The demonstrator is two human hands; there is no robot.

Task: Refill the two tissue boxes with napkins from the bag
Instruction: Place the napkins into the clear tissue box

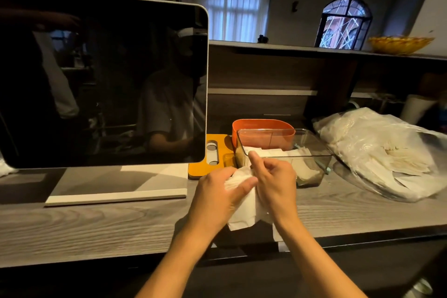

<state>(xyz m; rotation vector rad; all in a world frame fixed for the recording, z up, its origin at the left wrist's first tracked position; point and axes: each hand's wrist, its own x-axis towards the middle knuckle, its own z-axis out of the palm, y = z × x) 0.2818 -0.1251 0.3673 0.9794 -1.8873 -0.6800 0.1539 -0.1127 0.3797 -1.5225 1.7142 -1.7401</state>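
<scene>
Bag of napkins slumps on the table at right, beside the clear tissue box and, behind it, the orange one. Both hands, left and right, have fingers curled round a napkin wad just before the clear box. It looks light, limp and tearable (grip folded edges, I judge).

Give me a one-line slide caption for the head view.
Both hands, left hand and right hand, hold white napkins before the clear box, beside the bag.
</scene>
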